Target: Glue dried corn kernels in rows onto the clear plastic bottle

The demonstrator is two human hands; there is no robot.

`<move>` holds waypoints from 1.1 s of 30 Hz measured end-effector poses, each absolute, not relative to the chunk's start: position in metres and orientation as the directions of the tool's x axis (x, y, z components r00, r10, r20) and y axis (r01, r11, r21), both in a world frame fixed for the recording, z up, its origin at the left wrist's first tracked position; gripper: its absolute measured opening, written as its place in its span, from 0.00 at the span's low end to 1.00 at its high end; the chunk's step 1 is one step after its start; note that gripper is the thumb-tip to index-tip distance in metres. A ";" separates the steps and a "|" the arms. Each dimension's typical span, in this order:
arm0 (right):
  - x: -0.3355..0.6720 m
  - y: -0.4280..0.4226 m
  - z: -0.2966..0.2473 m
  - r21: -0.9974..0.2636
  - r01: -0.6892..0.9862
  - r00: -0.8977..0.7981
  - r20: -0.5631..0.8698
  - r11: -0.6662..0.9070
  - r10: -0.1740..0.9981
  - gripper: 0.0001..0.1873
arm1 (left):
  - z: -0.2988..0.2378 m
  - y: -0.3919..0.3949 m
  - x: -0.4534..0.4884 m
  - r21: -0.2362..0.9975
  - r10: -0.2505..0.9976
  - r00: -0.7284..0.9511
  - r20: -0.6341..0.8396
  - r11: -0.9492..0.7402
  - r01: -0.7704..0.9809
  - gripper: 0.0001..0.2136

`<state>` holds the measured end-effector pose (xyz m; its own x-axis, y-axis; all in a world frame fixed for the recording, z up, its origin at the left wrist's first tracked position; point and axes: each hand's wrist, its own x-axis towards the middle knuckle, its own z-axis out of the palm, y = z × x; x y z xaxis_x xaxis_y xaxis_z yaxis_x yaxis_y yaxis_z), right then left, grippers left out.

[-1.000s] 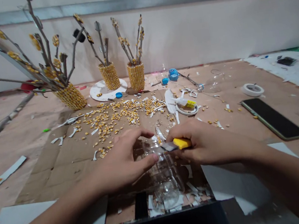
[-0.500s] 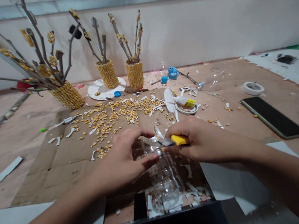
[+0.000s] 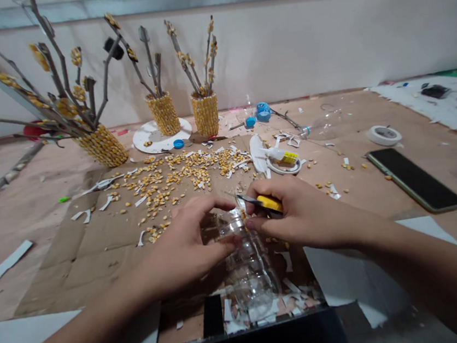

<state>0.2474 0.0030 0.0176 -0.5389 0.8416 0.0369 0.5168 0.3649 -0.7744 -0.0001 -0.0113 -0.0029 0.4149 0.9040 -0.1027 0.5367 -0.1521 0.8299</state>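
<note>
Now left hand (image 3: 183, 248) gripping clear bottle (image 3: 250, 268); right hand (image 3: 299, 213) clenching cutter (image 3: 267, 203)

Big pinkish-brown table (image 3: 382, 214) here, pretty messy. A flattened cardboard sheet (image 3: 97, 252) covers the middle, with corn kernels (image 3: 172, 180) and paper scraps (image 3: 108, 199) scattered over it. Along the back – three kernel-covered vases (image 3: 205, 114) with twigs, one tipped over at the left, plus a white disc (image 3: 148, 139) and blue caps (image 3: 264, 115). Off to the right a tape roll (image 3: 383, 134) and a black phone (image 3: 415, 179) lying flat, well apart from the kernels – white paper (image 3: 348, 279) at the near edge
</note>
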 end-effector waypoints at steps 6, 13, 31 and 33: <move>0.240 0.004 0.009 -0.847 0.497 -0.478 -0.088 0.187 0.874 0.07 | -0.003 -0.011 -0.002 0.839 0.903 0.422 -0.077 -0.169 0.517 0.21; 0.274 0.029 0.023 -0.859 0.481 -0.489 -0.096 0.177 0.867 0.09 | -0.001 -0.011 -0.001 0.869 0.897 0.422 -0.130 -0.101 0.484 0.20; 0.306 0.055 0.021 -0.336 0.892 -0.437 -0.469 0.302 0.768 0.01 | 0.001 -0.008 -0.006 0.941 0.952 0.285 -0.109 0.007 0.339 0.20; 0.304 0.053 0.021 -0.334 0.890 -0.442 -0.464 0.311 0.768 0.02 | 0.000 -0.007 -0.007 0.936 0.957 0.277 -0.088 -0.016 0.351 0.19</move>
<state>0.3037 0.0526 0.0213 -0.4424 0.7676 -0.4638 0.8898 0.3113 -0.3336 -0.0069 -0.0066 0.0004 0.2766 0.9570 -0.0875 0.3506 -0.0157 0.9364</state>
